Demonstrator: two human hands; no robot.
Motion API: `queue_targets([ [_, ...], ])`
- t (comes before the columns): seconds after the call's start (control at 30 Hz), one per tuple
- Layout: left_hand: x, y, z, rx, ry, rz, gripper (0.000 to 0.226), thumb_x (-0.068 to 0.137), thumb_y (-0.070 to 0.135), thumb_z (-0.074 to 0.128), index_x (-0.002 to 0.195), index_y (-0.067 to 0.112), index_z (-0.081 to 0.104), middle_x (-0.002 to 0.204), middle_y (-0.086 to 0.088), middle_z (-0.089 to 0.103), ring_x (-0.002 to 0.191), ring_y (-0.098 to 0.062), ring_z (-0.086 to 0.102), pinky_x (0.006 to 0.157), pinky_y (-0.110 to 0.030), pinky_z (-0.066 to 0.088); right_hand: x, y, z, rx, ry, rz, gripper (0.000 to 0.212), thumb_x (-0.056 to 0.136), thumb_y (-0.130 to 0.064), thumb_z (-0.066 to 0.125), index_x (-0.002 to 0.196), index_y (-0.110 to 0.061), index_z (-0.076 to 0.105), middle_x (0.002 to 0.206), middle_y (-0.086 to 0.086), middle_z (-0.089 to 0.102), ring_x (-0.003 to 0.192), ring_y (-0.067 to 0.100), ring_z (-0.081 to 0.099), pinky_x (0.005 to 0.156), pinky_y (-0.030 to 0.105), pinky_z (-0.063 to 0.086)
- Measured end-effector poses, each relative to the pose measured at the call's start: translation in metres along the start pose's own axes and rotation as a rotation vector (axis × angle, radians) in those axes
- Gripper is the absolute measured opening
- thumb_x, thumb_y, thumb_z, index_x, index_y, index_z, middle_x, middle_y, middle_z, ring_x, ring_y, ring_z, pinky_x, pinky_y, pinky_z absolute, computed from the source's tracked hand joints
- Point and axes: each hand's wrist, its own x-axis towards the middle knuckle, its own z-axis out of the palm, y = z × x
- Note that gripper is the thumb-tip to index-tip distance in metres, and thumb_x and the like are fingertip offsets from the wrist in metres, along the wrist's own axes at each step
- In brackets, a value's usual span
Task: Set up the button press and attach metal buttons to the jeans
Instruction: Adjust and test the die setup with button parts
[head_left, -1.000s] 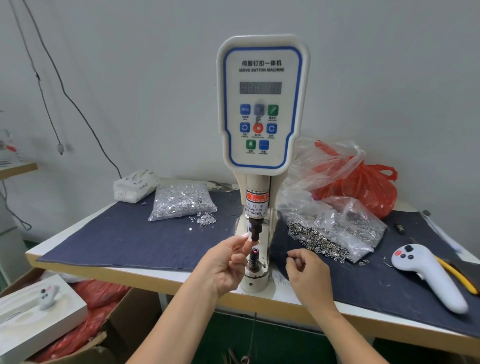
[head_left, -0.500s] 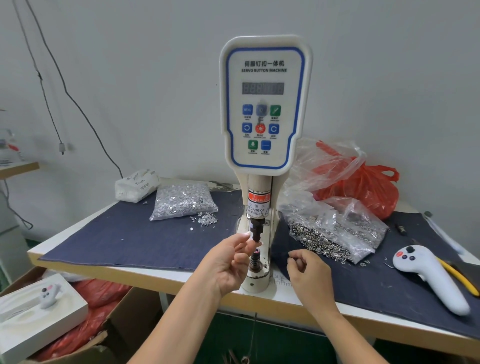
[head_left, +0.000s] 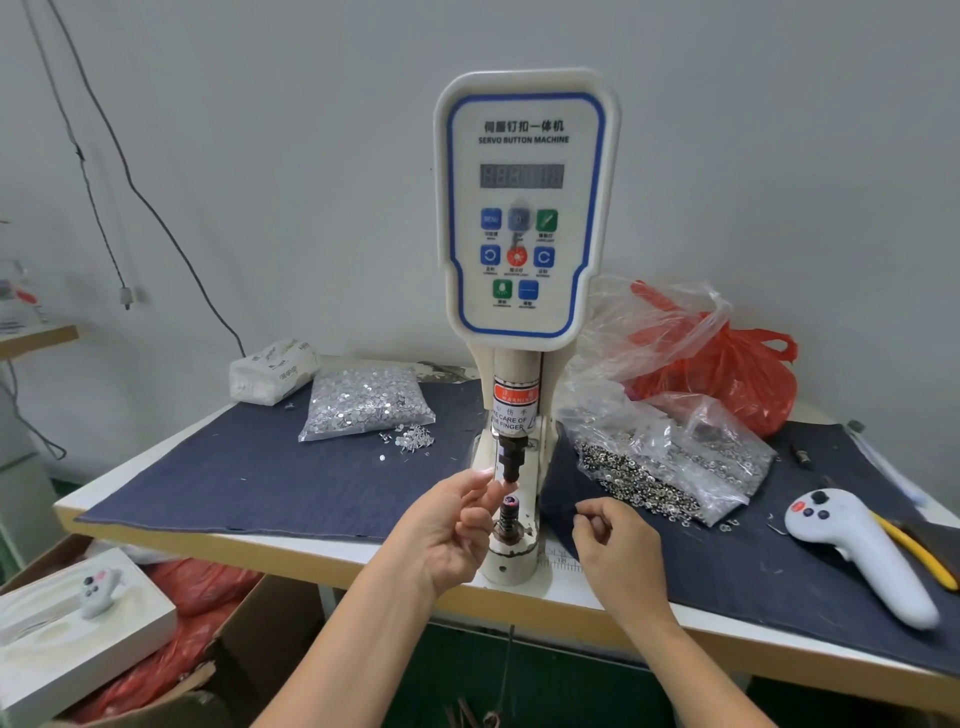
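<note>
**Loading the upper die of the button press**

Left hand (head_left: 449, 525): fingers pinched at the upper die (head_left: 511, 460) of the button press (head_left: 524, 208); what they hold is too small to tell. Right hand (head_left: 615, 538): fingers curled, contents unclear. Lower die (head_left: 510, 512) sits just beneath. Denim (head_left: 270, 478) lies flat on the desk (head_left: 322, 553). Seat the part squarely and clear the fingers before pressing.

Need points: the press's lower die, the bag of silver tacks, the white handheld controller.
lower die (head_left: 509, 503): head view, on its top face, below the punch.
bag of silver tacks (head_left: 363, 401): head view, middle of the clear bag, left of the press.
white controller (head_left: 862, 556): head view, mid-handle, lying on the denim.
</note>
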Motion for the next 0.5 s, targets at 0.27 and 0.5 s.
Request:
queue_targets([
  [0.27, -0.0015, 0.0011, 0.0002, -0.033, -0.040, -0.031, 0.021, 0.089, 0.015, 0.057, 0.094, -0.006, 0.061, 0.047, -0.001, 0.057, 0.022, -0.002, 0.032, 0.021, -0.011, 0.021, -0.0001, 0.0003, -0.0004, 0.003, -0.001, 0.003, 0.010, 0.086, -0.008, 0.061, 0.092, -0.011, 0.069, 0.070, -0.014, 0.054, 0.066, 0.001, 0.051, 0.061, 0.011, 0.035],
  [0.5, -0.0067, 0.0059, 0.0024, -0.110, -0.093, -0.072, 0.027, 0.071, 0.010, 0.062, 0.090, -0.009, 0.059, 0.047, 0.000, 0.054, 0.022, -0.002, 0.032, 0.021, -0.011, 0.021, 0.0006, 0.0002, -0.0001, -0.009, -0.001, 0.003, 0.010, 0.086, -0.009, 0.061, 0.091, -0.013, 0.069, 0.069, -0.015, 0.051, 0.065, 0.000, 0.050, 0.058, 0.009, 0.035],
])
